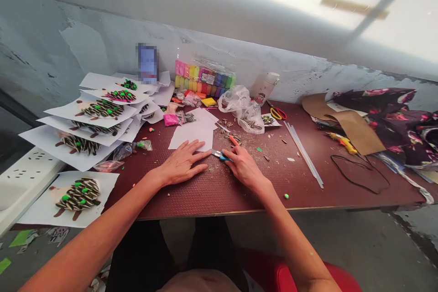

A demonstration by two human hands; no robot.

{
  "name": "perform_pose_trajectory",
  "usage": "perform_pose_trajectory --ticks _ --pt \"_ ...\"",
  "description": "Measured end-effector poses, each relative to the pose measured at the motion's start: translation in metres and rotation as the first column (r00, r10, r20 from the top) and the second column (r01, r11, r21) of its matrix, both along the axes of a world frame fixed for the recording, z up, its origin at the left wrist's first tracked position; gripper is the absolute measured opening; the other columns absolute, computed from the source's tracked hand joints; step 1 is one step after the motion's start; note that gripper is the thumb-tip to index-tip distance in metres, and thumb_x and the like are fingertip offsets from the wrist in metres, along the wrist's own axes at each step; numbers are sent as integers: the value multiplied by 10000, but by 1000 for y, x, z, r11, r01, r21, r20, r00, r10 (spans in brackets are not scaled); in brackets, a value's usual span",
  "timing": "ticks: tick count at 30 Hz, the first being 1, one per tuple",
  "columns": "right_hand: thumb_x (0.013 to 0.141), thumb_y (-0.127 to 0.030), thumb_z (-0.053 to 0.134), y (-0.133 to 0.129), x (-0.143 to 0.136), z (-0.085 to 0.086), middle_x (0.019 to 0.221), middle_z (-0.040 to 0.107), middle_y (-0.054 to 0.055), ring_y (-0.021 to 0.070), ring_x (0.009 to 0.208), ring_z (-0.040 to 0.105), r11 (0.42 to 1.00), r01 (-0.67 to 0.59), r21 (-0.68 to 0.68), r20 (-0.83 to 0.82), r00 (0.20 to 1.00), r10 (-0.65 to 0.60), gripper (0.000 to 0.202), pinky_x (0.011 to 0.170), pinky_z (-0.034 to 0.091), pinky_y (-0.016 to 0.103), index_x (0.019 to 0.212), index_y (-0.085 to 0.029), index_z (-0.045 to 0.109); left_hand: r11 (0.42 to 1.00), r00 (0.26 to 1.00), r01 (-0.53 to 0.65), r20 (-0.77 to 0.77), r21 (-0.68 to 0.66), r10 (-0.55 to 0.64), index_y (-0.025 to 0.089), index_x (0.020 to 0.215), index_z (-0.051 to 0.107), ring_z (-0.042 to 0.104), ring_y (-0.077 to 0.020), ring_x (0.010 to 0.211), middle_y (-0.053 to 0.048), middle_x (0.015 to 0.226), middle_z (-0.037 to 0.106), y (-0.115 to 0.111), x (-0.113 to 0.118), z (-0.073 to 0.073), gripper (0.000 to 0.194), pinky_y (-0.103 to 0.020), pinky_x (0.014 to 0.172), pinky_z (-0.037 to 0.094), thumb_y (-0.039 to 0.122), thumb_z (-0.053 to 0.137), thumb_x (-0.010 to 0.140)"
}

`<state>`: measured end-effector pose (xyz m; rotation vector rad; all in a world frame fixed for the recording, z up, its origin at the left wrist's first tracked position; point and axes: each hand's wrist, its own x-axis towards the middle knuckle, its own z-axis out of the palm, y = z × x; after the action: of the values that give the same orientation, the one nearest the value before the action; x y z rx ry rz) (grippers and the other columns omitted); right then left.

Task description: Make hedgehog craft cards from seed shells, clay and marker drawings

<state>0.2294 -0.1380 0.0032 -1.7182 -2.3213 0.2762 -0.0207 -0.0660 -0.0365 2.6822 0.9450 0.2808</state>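
White paper (196,131) lies under some fingers of the left hand (181,163), which is flat and open, with nothing gripped. Behind, a clear pack (205,80) has bright colours inside. The blue tool (223,158) points its shiny end left, towards that hand; the right hand (245,165) (fingers closed) pinches its blue end. Next, a clear bag (251,113) holds stripy bits.

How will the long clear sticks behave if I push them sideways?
The long clear sticks look straight, so probably quite stiff. They are thin, so likely light. They lie close together with no visible band, so they may slide or roll apart.
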Motion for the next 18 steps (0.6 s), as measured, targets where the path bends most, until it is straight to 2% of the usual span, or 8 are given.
perform_pose_trajectory --ticks 3,11,18 --pt "1014 -175 544 -1 -1 2 1217 619 153 275 1405 460 1000 6 -15 17 1000 -6 267 1092 452 421 1252 -206 663 1000 1000 1 0 -1 -1 368 1526 495 298 -293 1552 -37 1675 355 0 0 0 628 -538 1284 171 679 300 1016" --pt "1021 -169 529 2 -2 -3 1207 606 153 283 1515 325 1000 -7 -1 14 1000 7 269 1140 410 422 1254 -194 659 1000 999 -3 -37 -19 2 352 1535 487 276 -303 1560 -54 1681 338 -1 1 4 620 -534 1284 161 659 320 1022" --pt "1017 -181 540 0 0 1 1194 624 149 289 1437 428 1000 -3 -5 4 1000 3 278 1100 443 421 1263 -214 663 1000 1000 -3 -11 -15 3 367 1530 489 275 -288 1561 -37 1683 336 0 0 2 594 -520 1286 154 642 335 1026"
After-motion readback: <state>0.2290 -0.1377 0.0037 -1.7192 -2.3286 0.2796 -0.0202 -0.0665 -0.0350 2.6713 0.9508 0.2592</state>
